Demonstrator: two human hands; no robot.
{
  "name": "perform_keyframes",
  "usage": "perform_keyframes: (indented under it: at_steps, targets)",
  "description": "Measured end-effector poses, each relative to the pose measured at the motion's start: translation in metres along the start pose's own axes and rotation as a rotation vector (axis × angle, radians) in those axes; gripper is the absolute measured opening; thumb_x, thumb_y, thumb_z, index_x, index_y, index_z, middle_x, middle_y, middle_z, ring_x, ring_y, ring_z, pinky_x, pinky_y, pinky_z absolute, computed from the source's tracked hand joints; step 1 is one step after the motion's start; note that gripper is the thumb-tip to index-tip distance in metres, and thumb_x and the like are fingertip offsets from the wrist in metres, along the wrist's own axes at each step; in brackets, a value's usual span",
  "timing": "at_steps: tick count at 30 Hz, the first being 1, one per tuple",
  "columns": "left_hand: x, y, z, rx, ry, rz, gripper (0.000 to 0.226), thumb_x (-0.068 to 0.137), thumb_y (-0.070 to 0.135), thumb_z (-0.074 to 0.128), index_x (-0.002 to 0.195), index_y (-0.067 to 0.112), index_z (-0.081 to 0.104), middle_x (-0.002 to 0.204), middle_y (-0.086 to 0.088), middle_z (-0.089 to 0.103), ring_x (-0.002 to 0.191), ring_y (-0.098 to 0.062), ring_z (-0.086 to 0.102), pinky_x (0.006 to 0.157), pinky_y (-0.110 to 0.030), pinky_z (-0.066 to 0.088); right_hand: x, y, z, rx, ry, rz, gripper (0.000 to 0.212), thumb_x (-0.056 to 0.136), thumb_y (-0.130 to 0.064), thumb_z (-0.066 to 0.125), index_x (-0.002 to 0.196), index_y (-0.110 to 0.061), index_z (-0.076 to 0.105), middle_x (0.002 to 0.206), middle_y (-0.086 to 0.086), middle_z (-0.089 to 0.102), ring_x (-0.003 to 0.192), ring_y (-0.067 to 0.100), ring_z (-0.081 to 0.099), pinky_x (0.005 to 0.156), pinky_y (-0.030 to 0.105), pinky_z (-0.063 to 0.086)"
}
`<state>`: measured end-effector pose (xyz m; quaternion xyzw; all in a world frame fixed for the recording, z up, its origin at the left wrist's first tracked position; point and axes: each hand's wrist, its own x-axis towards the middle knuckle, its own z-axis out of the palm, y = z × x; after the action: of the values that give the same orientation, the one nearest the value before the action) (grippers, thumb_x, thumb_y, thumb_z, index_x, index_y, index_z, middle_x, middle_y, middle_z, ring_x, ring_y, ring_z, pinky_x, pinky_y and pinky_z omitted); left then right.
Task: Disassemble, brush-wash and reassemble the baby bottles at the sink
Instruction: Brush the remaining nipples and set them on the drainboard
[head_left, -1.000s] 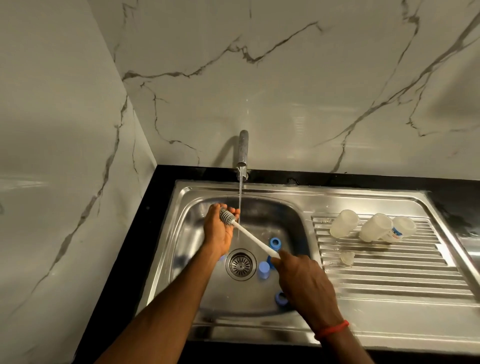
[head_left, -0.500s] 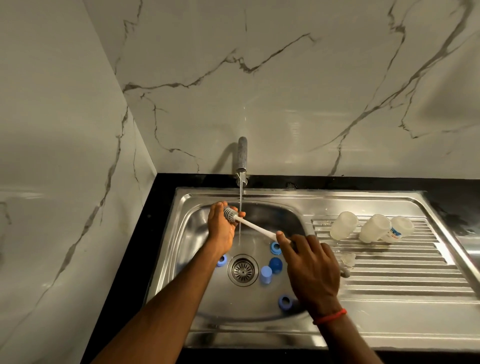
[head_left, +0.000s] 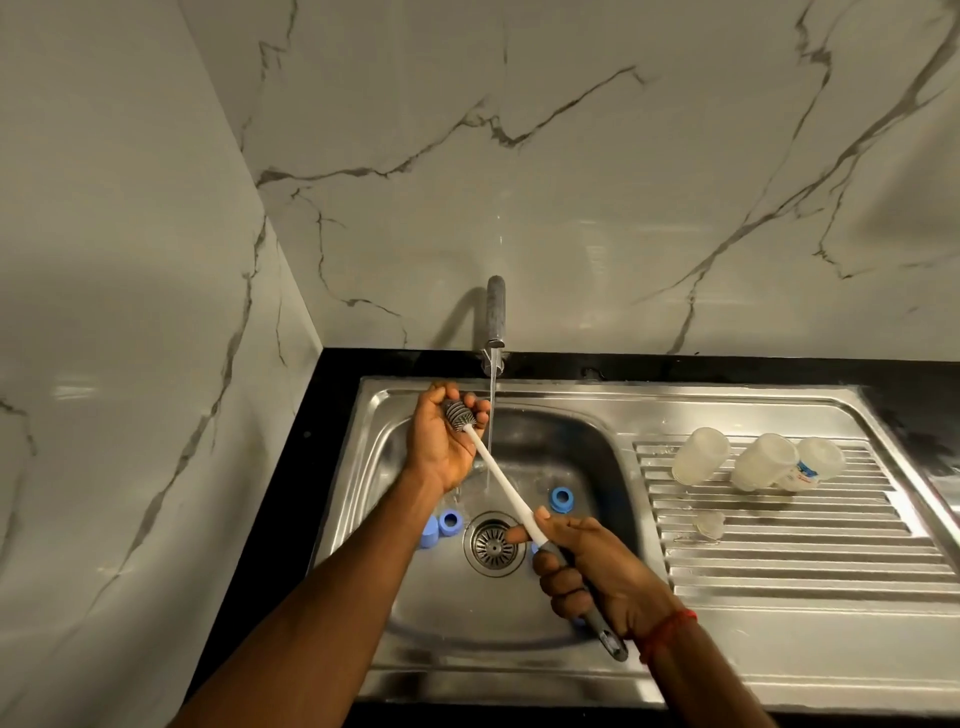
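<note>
Count: three clear bottle bodies lie on the drainboard with one clear teat near them. Three blue bottle parts show plainly in the basin; any others are hidden. The one bottle brush slants across the basin: the left hand cups its grey head beside the running tap, and the right hand grips its dark handle.

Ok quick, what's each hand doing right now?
Left hand: closed, fingers curled round the grey head of the bottle brush.
Right hand: closed, gripping the brush's handle.
</note>
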<state>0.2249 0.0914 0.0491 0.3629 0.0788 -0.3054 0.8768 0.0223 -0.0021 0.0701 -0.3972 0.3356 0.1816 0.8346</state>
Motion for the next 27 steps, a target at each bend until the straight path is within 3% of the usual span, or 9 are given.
perform_keyframes:
  at_steps: [2,6,8,10,14,17,20,23,27]
  targets:
    - [0.001,-0.001,-0.001,0.003,-0.04,-0.001,0.028,0.102,0.028,0.04,0.088,0.016,0.061,0.088,-0.013,0.059,0.08,-0.028,0.067,0.067,-0.031,0.054,-0.001,-0.001,0.002,-0.197,0.1,-0.134,0.042,0.104,-0.04,0.046,0.1,-0.007,0.071,0.062,0.003,0.047,0.041,0.008,0.031,0.037,0.019,0.027]
    - [0.007,-0.002,-0.006,0.115,0.032,0.012,0.035,0.101,0.047,0.046,0.134,0.035,0.051,0.115,-0.013,0.072,0.097,-0.03,0.07,0.083,-0.042,0.052,0.001,0.005,-0.005,-1.187,0.611,-0.687,0.024,0.097,-0.046,0.056,0.089,-0.026,0.065,0.065,-0.005,0.062,0.051,0.007,0.055,0.051,0.034,0.048]
    - [0.009,0.004,-0.007,0.17,0.141,-0.022,0.039,0.098,0.053,0.05,0.126,0.025,0.054,0.104,-0.008,0.074,0.09,-0.025,0.071,0.091,-0.044,0.051,-0.002,0.008,-0.009,-1.54,0.817,-0.897,0.014,0.085,-0.038,0.074,0.095,-0.03,0.069,0.066,-0.005,0.06,0.053,0.014,0.058,0.044,0.025,0.037]
    - [0.011,0.01,-0.006,0.25,0.224,-0.088,0.036,0.096,0.056,0.052,0.102,0.022,0.062,0.087,-0.001,0.071,0.079,-0.019,0.069,0.086,-0.039,0.051,-0.004,0.013,-0.009,-1.73,0.943,-0.987,0.034,0.074,-0.03,0.083,0.105,-0.02,0.072,0.069,0.003,0.06,0.055,0.02,0.057,0.046,0.024,0.035]
    - [0.008,0.008,0.0,0.105,0.31,-0.165,0.04,0.098,0.054,0.052,0.075,0.021,0.052,0.062,0.003,0.057,0.064,-0.016,0.061,0.082,-0.037,0.05,-0.002,0.014,-0.01,-1.884,1.019,-1.122,0.035,0.087,-0.029,0.068,0.118,-0.012,0.067,0.077,0.008,0.059,0.062,0.026,0.058,0.048,0.034,0.044]
    - [0.006,0.006,0.004,-0.057,0.215,-0.132,0.043,0.099,0.05,0.053,0.067,0.022,0.049,0.053,0.005,0.047,0.053,-0.013,0.055,0.072,-0.033,0.052,-0.003,0.012,-0.003,-1.709,0.797,-0.879,0.024,0.099,-0.039,0.049,0.107,-0.02,0.063,0.071,0.003,0.059,0.055,0.022,0.057,0.047,0.035,0.04]
    - [0.005,0.006,0.003,-0.087,0.081,-0.129,0.043,0.098,0.045,0.055,0.062,0.023,0.05,0.05,0.007,0.046,0.052,-0.011,0.057,0.067,-0.031,0.053,-0.006,-0.002,0.002,-0.877,0.375,-0.489,0.035,0.102,-0.041,0.051,0.09,-0.012,0.066,0.06,-0.001,0.052,0.043,0.009,0.04,0.043,0.027,0.033]
    - [0.002,0.006,0.001,-0.074,-0.027,-0.125,0.044,0.099,0.044,0.054,0.061,0.023,0.051,0.048,0.007,0.048,0.053,-0.009,0.058,0.063,-0.029,0.054,-0.014,-0.007,-0.008,-0.284,0.089,-0.116,0.041,0.101,-0.038,0.054,0.109,-0.001,0.068,0.062,0.003,0.044,0.043,0.01,0.026,0.039,0.02,0.021]
    - [-0.004,0.001,0.005,-0.014,-0.027,-0.14,0.043,0.097,0.05,0.055,0.065,0.023,0.054,0.058,0.005,0.056,0.06,-0.013,0.062,0.066,-0.03,0.054,-0.012,-0.004,-0.016,-0.383,0.141,-0.188,0.04,0.102,-0.037,0.053,0.108,0.0,0.068,0.062,0.002,0.048,0.043,0.012,0.03,0.04,0.025,0.024]
